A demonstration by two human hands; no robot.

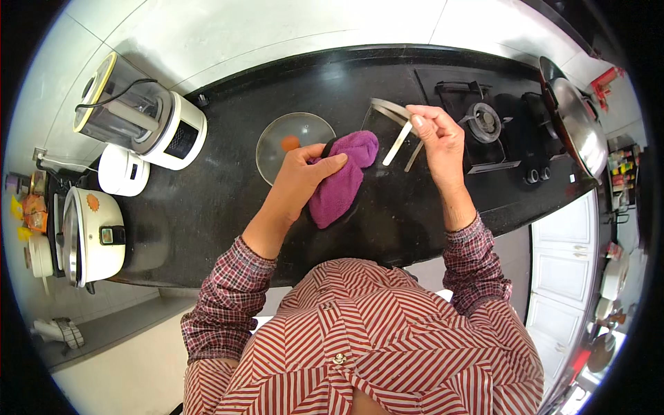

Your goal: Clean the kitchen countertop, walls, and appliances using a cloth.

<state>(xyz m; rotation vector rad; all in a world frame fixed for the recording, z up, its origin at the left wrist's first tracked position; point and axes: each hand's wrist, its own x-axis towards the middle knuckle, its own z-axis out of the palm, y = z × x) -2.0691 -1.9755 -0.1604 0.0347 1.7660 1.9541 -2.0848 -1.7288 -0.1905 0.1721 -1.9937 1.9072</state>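
My left hand (306, 174) grips a folded purple cloth (340, 194), the thumb on top of it. A dark band shows along the cloth's edge by the fingers. To the right, my right hand (440, 136) pinches a metal rack (386, 108) between thumb and fingers. It looks like a curved rim with flat legs, held tilted above the counter; part of it is hidden behind the fingers. A round glass lid (272, 150) with an orange knob (290, 142) lies on the counter, partly covered by my left hand. Cloth and rack are apart.
On the black countertop (207, 207), a white appliance with a clear container (176, 140), a small white appliance (124, 171) and a rice cooker (98, 233) stand left. A gas burner (483, 123) is right, with a large wok (576, 124) leaning beyond it.
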